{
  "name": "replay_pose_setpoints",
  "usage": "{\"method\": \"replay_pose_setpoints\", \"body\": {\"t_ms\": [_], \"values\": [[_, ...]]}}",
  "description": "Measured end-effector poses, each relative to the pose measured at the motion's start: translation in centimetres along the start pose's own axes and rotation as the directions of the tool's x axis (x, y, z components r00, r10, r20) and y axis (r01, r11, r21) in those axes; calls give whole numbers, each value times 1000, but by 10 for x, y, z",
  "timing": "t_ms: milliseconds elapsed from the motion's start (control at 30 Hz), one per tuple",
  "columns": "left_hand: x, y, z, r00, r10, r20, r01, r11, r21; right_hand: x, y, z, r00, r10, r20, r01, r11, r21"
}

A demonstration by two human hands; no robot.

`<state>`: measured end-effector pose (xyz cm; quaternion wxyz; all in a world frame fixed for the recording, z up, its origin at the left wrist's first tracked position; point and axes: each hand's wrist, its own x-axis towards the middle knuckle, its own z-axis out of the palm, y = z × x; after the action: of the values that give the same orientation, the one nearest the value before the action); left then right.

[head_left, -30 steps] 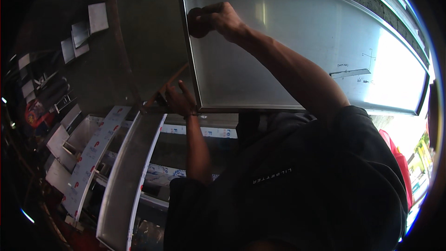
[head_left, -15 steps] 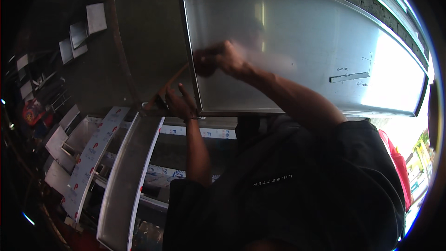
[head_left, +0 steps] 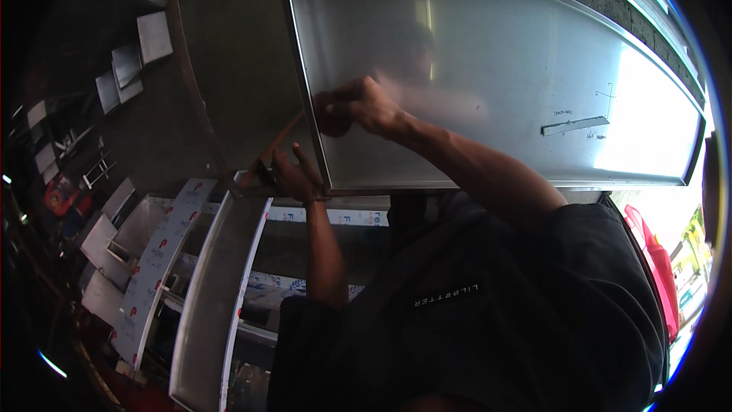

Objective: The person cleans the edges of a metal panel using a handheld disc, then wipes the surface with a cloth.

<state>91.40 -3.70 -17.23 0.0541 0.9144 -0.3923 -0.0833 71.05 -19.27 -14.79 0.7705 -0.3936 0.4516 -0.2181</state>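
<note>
A large shallow steel tray-like panel [head_left: 488, 30] with raised edges lies in front of me. My right hand [head_left: 374, 111] grips a dark reddish-brown round pad [head_left: 333, 116] against the panel's left end, just inside the raised edge. What the pad is made of is too dark to tell. Outside that edge, near the panel's lower left corner, my left hand [head_left: 296, 175] has its visible fingers apart. It is close to a narrow brown strip [head_left: 282, 137] that slants down from the edge. A small dark shape beside this hand cannot be made out.
A flat grey strip [head_left: 576, 127] and pen marks are on the panel's right part. Steel frames [head_left: 206, 297] and a film-covered sheet [head_left: 164, 259] stand at lower left. Small metal plates [head_left: 155, 37] lie at far left. Pink fabric [head_left: 652, 259] hangs at right.
My right hand has shifted slightly downward along the panel's left edge with the reddish-brown pad. My left hand stays nearly in place. The whole view has shifted a little.
</note>
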Motion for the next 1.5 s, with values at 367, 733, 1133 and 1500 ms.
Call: {"method": "replay_pose_setpoints", "body": {"t_ms": [367,733,1133,1500], "values": [[0,1,1,999,26,-39,-25,999,25,76,-65,-31,948,-214,-235,233,971,56],[1,35,-55,1000,16,12,-6,802,-597,-69,-9,12,937,-259,-235,202,950,-240],[-3,181,-134,727,501,469,-116,763,-636,-137,-33,-49,965,-182,-191,186,983,4],[171,261,-144,-101,752,651,-945,-278,174,-290,25,-259,423,-770,-477,5,529,-849]]}}
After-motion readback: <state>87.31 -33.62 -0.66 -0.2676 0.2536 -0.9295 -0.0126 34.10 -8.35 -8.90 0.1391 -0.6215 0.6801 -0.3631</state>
